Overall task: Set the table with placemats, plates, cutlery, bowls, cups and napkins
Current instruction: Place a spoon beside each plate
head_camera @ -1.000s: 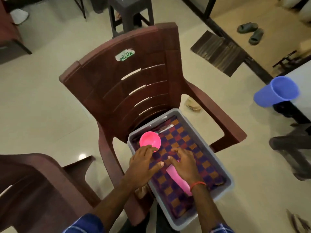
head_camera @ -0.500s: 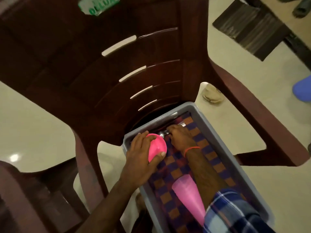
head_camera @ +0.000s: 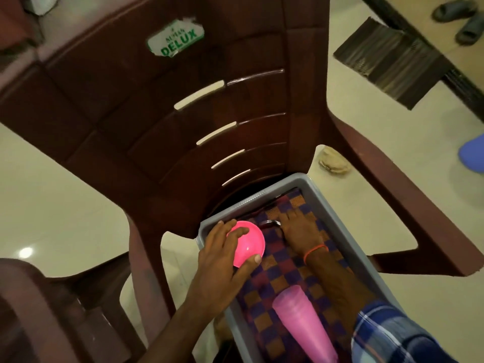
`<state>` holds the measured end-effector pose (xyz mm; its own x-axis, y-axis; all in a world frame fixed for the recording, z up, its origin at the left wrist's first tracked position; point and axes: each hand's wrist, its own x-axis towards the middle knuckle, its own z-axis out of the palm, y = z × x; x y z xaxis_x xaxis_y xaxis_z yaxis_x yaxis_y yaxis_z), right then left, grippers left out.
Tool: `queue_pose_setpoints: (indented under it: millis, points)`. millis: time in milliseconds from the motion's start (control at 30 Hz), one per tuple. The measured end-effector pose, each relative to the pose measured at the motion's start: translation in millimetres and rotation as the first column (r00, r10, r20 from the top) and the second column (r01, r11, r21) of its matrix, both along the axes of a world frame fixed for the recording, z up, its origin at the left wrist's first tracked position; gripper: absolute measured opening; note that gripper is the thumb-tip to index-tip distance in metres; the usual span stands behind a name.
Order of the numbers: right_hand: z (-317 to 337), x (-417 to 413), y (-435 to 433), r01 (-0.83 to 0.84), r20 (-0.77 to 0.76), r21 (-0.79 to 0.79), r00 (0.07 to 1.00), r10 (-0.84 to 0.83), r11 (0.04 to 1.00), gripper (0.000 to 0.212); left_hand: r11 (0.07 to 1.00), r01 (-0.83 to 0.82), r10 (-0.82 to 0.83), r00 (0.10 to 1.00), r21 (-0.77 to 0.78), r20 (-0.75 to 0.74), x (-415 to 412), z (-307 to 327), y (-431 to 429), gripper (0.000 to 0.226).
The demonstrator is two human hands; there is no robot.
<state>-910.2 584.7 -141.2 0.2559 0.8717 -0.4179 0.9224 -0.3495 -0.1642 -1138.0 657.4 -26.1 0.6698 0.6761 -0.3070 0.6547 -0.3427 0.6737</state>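
Note:
A grey plastic tray [head_camera: 311, 183] sits on the seat of a brown plastic chair [head_camera: 183, 113]. A purple and orange checked cloth [head_camera: 277, 268] lines the tray. My left hand [head_camera: 222, 263] grips a small pink bowl [head_camera: 250, 244] at the tray's far left corner, fingers over its rim and thumb on its near edge. My right hand [head_camera: 298, 231] reaches to the tray's far end, fingertips on a metal piece of cutlery [head_camera: 268, 223] that is mostly hidden. A pink cup [head_camera: 303, 328] lies on its side on the cloth near me.
A second brown chair [head_camera: 39, 305] stands at the lower left. A dark doormat [head_camera: 392, 61] and a pair of sandals [head_camera: 461, 19] lie at the upper right. A blue cup [head_camera: 472, 155] shows at the right edge. A small pale object [head_camera: 334, 161] lies on the tiled floor.
The view has closed in on the tray. My left hand went from beside the bowl to gripping it. My right hand left the pink cup and reached to the cutlery at the far end.

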Motion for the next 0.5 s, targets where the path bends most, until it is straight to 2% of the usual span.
queue_pose_setpoints:
  millis: [100, 133, 200, 300, 400, 500]
  points:
    - [35.8, 2.8, -21.7, 0.114, -0.094, -0.188, 0.987, -0.133, 0.976, 0.019, 1.000, 0.016, -0.015, 0.999, -0.010, 0.046, 4.2, 17.5, -2.6, 0.066]
    - [49.8, 0.7, -29.7, 0.136, -0.118, -0.191, 0.980, -0.160, 0.972, 0.022, 1.000, 0.025, -0.025, 0.998, -0.005, 0.063, 6.5, 23.3, -3.8, 0.065]
    - [78.4, -10.2, -48.4, 0.237, -0.175, -0.121, 0.951, -0.256, 0.964, 0.022, 0.999, 0.040, -0.040, 0.993, 0.002, 0.107, 9.4, 41.6, -7.3, 0.059]
    - [127.0, -32.0, -70.4, 0.503, -0.323, 0.028, 0.822, -0.469, 0.864, 0.007, 0.996, 0.093, -0.093, 0.987, 0.001, 0.132, 15.6, 74.7, -11.6, 0.054]
    - [192.6, -55.6, -91.0, 0.667, -0.493, 0.191, 0.699, -0.517, 0.720, 0.010, 0.986, 0.162, -0.166, 0.977, 0.039, 0.132, 18.3, 116.0, -18.2, 0.049]
    - [259.0, -79.9, -107.0, 0.742, -0.576, 0.288, 0.639, -0.509, 0.606, 0.016, 0.972, 0.233, -0.231, 0.968, -0.009, 0.101, 21.0, 165.1, -26.9, 0.043]
